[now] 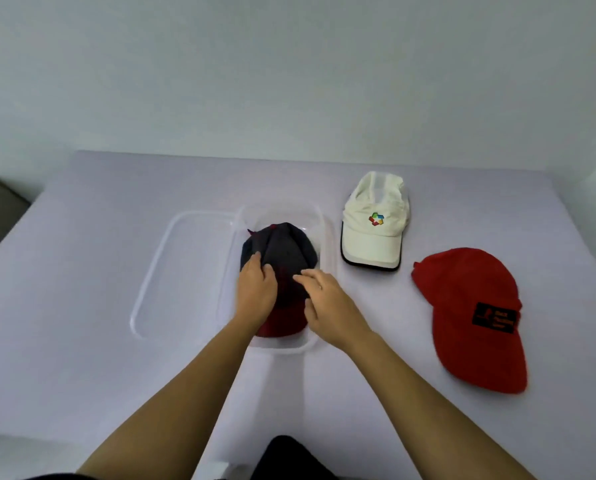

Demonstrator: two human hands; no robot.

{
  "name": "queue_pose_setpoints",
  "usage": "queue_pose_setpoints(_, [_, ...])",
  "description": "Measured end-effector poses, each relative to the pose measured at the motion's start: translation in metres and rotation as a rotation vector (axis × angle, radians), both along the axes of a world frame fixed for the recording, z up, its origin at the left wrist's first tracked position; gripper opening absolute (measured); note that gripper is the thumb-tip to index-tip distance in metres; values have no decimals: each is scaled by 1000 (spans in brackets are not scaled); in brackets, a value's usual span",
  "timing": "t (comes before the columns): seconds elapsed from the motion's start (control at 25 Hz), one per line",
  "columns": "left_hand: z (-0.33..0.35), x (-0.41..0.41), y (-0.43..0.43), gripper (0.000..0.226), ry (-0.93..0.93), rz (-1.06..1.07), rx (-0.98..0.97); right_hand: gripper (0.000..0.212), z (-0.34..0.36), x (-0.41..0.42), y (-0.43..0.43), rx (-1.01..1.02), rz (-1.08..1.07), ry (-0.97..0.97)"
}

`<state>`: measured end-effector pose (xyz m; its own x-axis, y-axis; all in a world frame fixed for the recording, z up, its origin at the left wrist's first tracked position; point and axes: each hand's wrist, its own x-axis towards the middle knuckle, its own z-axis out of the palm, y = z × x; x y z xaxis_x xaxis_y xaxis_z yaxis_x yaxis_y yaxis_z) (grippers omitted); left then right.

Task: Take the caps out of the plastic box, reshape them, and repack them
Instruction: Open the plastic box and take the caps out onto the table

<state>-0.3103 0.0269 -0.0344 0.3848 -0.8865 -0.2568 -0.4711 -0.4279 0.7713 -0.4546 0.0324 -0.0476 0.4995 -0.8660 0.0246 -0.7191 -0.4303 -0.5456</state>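
Left hand (256,292) grips the dark cap (282,251) in the plastic box (326,230), right hand's (327,306) fingers (307,276) flat on it — lift-out looks next.

Clear plastic box (327,233) at centre holds a dark grey cap (282,249), its red brim pointing near. White cap (376,237) sits upright just right of the box. Red cap (462,289) with black patch lies farther right, nearer.

One wide-angle head camera looks forward and down across the table (82,289) toward the wall (289,64). The left hand (256,294) and right hand (329,308) meet on a dark cap (282,247) centre-frame, near the lens.
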Motion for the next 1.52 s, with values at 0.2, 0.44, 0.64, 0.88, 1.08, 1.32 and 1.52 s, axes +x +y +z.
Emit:
queue_pose_setpoints(0.2, [-40, 42, 10, 40, 109, 13, 315, 101, -14, 60, -9, 317, 65, 443])
queue_pose_setpoints(0.44, [-48, 48, 13, 43, 240, 40, 361, 108, -35, 73, -5, 243, 31, 569])
queue_pose_setpoints(0.64, [-37, 47, -1, 43, 563, 412, 353, 79, -25, 73, 2, 201, -8, 355])
queue_pose_setpoints(0.88, [5, 35, -14, 38, 676, 622, 192, 85, 1, 59, 11, -102, -53, 82])
queue_pose_setpoints(1.08, [39, -1, -3, 47, 639, 450, 98, 84, 23, 18, 19, -295, -308, -197])
queue_pose_setpoints(1.32, [46, -89, 19, 43, 695, 236, 127, 105, 20, -73, 61, -203, -476, -278])
queue_pose_setpoints(1.52, [8, -135, 49, 38, 720, 291, 377, 114, -2, -134, 97, 274, -431, -419])
